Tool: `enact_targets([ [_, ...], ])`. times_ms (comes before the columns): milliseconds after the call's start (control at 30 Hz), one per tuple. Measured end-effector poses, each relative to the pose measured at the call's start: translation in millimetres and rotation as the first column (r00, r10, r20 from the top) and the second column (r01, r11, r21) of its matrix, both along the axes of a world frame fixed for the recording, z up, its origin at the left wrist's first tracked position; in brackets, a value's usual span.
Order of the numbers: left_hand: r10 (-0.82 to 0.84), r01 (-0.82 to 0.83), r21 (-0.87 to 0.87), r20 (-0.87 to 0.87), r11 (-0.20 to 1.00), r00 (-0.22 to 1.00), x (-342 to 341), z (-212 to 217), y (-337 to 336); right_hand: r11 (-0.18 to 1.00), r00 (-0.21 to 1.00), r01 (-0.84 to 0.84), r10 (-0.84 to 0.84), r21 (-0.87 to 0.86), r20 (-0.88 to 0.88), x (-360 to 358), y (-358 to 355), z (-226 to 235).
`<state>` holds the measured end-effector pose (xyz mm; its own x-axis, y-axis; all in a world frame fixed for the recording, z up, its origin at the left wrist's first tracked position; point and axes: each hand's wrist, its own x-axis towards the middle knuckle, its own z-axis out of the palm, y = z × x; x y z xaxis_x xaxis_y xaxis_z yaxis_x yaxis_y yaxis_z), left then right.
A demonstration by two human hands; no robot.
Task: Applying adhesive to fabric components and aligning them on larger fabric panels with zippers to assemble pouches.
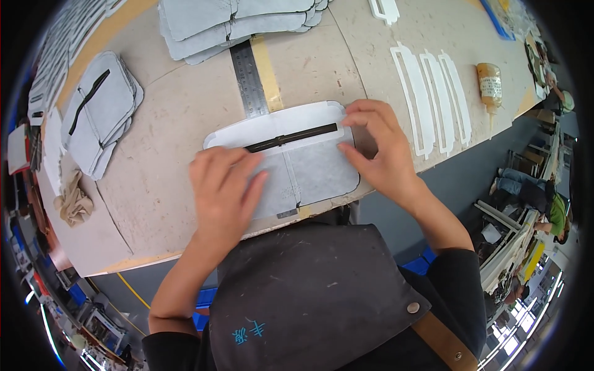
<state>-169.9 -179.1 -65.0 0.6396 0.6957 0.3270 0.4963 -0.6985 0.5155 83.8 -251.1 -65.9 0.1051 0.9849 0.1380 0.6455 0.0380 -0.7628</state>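
A light grey, round-cornered panel (pixel 322 170) lies near the table's front edge. It has a whiter band along its far side, a long black strip (pixel 309 133) across it and a seam line down its middle. My left hand (pixel 223 188) is over the panel's left end, fingers loosely bent and thumb apart, slightly blurred. Its fingertips cover the strip's left end. At the panel's right end is my right hand (pixel 387 148), with a gap between thumb and fingers. The fingertips are near the panel's edge; whether they touch it I cannot tell.
A metal ruler (pixel 247 77) and a yellow strip (pixel 267 74) lie beyond the panel. Stacks of similar grey panels (pixel 204 46) stand at the far side and left (pixel 102 114). White frame-shaped pieces (pixel 427 102), a glue bottle (pixel 489 86) and a crumpled cloth (pixel 74 201) lie around.
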Motion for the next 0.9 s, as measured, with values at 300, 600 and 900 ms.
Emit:
enact_targets([
  [300, -0.07, 0.07, 0.0, 0.146, 0.998, 0.987, 57, -26, 5, 0.986, 0.995, -0.075, 0.064, 0.151, 0.075, -12, -2, -11],
  [600, -0.032, 0.032, 0.004, 0.138, 0.999, 0.99, 57, -19, 6, 0.958, 0.937, -0.19, 0.112, 0.216, 0.33, -14, -1, -12],
  [900, 0.138, -0.138, -0.02, 0.027, 0.99, 0.99, -17, -12, 9, 0.975, 0.963, -0.155, 0.114, 0.158, 0.245, -24, 4, -2],
])
